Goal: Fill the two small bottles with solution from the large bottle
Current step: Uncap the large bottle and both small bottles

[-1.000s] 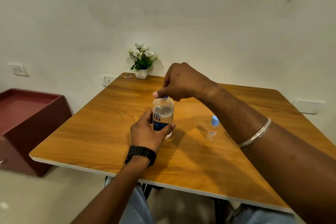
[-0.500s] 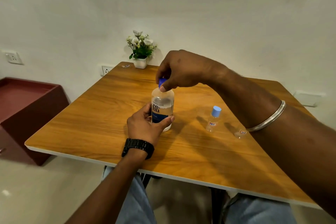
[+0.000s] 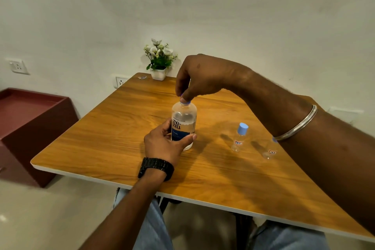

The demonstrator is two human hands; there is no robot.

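The large clear bottle (image 3: pixel 184 122) with a blue "renu" label stands upright on the wooden table (image 3: pixel 113 140). My left hand (image 3: pixel 164 144) grips its lower body from the left. My right hand (image 3: pixel 198 77) is above it, its fingertips pinching the blue cap (image 3: pixel 185 102), which is mostly hidden. To the right stands a small clear bottle (image 3: pixel 239 138) with a light blue cap. A second small bottle (image 3: pixel 268 151) stands further right, its top hidden behind my right forearm.
A white pot of artificial flowers (image 3: pixel 159 61) sits at the table's far edge, with a small wrapper (image 3: pixel 142 77) beside it. A dark red cabinet (image 3: pixel 30 128) stands left of the table. Wall sockets (image 3: pixel 17 66) are behind it.
My right hand has kept pinching the cap and shifted its fingers round it. The left hand still holds the bottle in place. The camera has tilted, showing the second small bottle.
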